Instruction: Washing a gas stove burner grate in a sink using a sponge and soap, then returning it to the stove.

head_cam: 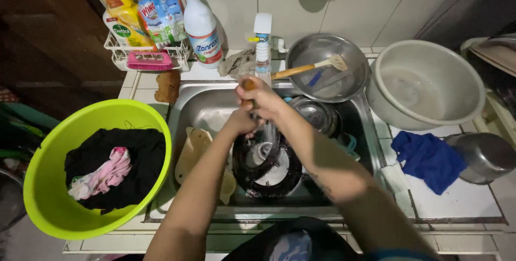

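Pan lies in sink, wooden handle pointing away; right hand grip clenched on it

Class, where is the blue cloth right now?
The blue cloth lies on the tiled counter right of the sink, between the large grey basin and a metal pot.

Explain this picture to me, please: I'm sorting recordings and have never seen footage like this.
This is one view, from a camera worn on a person's head, looking down at their own bare hands over a steel kitchen sink. The right hand grips a wooden handle; the left hand sits just below it, above a round dark pan standing in the sink. What the left hand grasps is hidden. To the left sits a lime-green plastic basin with black and pink cloth. To the right are a large grey bowl and a crumpled blue cloth on the tiled counter.
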